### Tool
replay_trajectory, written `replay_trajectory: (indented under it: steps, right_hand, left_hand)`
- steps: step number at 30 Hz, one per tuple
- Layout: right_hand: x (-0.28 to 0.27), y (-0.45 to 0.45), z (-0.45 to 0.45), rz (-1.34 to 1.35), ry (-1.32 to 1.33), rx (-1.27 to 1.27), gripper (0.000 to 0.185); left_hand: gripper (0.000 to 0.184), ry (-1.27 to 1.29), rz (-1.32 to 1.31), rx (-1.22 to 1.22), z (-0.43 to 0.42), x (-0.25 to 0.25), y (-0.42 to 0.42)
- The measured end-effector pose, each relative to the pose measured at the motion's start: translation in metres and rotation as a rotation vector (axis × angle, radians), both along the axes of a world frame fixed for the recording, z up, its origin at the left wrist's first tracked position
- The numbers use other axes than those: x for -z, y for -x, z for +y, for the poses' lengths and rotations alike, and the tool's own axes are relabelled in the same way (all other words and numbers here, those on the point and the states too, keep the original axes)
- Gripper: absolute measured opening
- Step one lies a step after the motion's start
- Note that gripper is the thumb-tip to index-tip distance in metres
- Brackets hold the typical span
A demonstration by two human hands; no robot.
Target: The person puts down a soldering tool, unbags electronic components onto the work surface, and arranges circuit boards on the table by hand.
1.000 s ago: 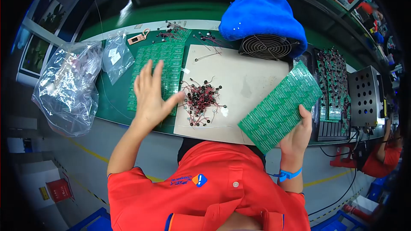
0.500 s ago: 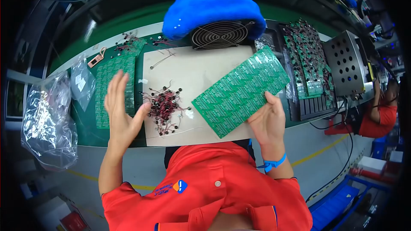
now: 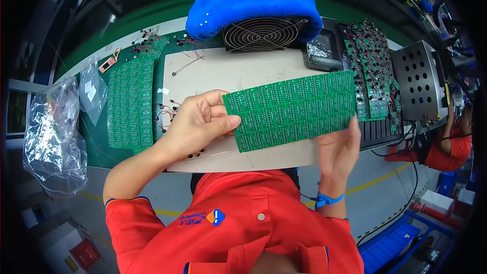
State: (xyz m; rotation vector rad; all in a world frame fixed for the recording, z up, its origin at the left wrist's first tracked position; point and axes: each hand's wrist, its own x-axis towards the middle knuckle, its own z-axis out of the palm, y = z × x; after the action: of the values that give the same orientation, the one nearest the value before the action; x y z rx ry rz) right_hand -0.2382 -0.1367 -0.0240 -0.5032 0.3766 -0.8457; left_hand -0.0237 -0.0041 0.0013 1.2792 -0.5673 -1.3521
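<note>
A green circuit board panel [image 3: 291,111] is held up over the pale mat [image 3: 243,73], nearly level. My left hand [image 3: 200,124] pinches its left edge between thumb and fingers. At the lower right edge, my right hand [image 3: 339,147] supports the panel, with its fingers partly behind it. Behind my left hand, most of the pile of small black parts with red wires [image 3: 165,114] is hidden. More green panels [image 3: 131,104] lie stacked on the left of the bench.
A fan [image 3: 261,33] under a blue cloth [image 3: 253,0] stands at the back. Plastic bags [image 3: 53,142] lie left. To the right are wired boards [image 3: 369,66], a black tray [image 3: 322,53] and a perforated metal box [image 3: 418,81]. A co-worker [image 3: 451,144] is at far right.
My left hand has moved right from above the bench and closed on the panel's left edge. The panel has turned from a diagonal to nearly level. The view has shifted.
</note>
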Motion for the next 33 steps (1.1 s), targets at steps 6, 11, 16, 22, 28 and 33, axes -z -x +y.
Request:
replay_trajectory:
  steps: [6,11,16,22,28,33]
  right_hand:
    - [0.008,0.018,-0.014,0.580,0.357,0.110,0.033]
    - [0.006,0.028,-0.015,0.955,0.700,0.026,0.033]
    - [0.009,0.019,-0.015,1.058,0.821,0.026,0.035]
    - [0.008,0.002,-0.021,1.323,1.400,0.223,0.043]
    - [-0.001,-0.006,-0.012,1.440,1.707,0.033,0.049]
    - [0.012,-0.012,-0.020,1.458,1.705,-0.080,0.054]
  left_hand:
    - [0.026,-0.065,-0.129,0.131,-0.004,0.008,-0.012]
    - [0.023,-0.141,-0.288,0.045,-0.006,0.004,-0.009]
    - [0.027,-0.177,-0.635,0.106,-0.019,0.000,-0.018]
    - [0.041,-0.175,-1.426,0.188,-0.031,-0.008,-0.030]
    - [0.046,0.140,-1.521,0.301,-0.018,0.005,-0.021]
    - [0.046,0.112,-1.527,0.340,-0.019,0.014,-0.022]
